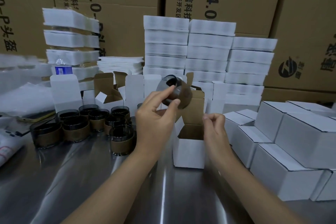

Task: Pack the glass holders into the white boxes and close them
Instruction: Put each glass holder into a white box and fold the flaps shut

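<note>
Steel tabletop [87,183] fills the near view, with two bare forearms reaching out over it. Just beyond, the left hand [156,116] grips a smoky glass holder [177,92] with a brown band between thumb and fingers. It holds it tilted in the air, above and left of the open white box [189,152]. That box stands upright with its lid raised, and brown cardboard shows inside. The right hand [215,127] sits at the box's right rim with fingers curled; I cannot tell whether they pinch the wall.

To the right, closed white boxes [294,152] are stacked in two layers. On the left, a cluster of glass holders [76,125] stands upright on the table, each wrapped in a brown band. Behind them is a row of unfilled boxes [65,91] with flaps up. A water bottle [62,68] stands farther back. Past that rise piles of flat white blanks [209,51], and large brown cartons [127,2] form the back wall.
</note>
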`<act>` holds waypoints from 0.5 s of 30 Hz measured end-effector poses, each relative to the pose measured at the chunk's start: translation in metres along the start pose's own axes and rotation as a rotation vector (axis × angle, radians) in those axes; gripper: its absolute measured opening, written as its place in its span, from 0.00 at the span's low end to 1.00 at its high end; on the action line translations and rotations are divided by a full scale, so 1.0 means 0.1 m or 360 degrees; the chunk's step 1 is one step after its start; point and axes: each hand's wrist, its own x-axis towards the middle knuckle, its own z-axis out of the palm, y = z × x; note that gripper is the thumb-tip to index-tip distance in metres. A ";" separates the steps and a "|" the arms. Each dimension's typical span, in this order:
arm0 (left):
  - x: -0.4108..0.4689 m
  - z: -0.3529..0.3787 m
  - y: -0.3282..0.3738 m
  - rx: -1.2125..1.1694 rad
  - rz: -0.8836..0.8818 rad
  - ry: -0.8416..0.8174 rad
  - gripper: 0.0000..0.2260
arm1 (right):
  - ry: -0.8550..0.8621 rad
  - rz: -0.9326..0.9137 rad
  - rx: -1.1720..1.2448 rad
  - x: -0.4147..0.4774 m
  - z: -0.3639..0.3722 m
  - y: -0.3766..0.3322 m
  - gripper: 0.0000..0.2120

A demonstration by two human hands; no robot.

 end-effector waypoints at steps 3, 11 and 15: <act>-0.17 0.10 0.11 -0.0163 0.0029 -0.0109 0.17 | 0.0042 0.0025 0.0129 0.00 0.02 -0.01 0.09; -0.32 0.20 0.03 -0.0083 -0.0100 -0.0358 0.17 | 0.0148 -0.0105 0.0136 -0.01 0.00 0.07 0.07; -0.26 0.18 -0.01 0.0059 -0.0090 -0.0245 0.15 | 0.0180 -0.0134 0.0100 0.02 0.01 0.08 0.10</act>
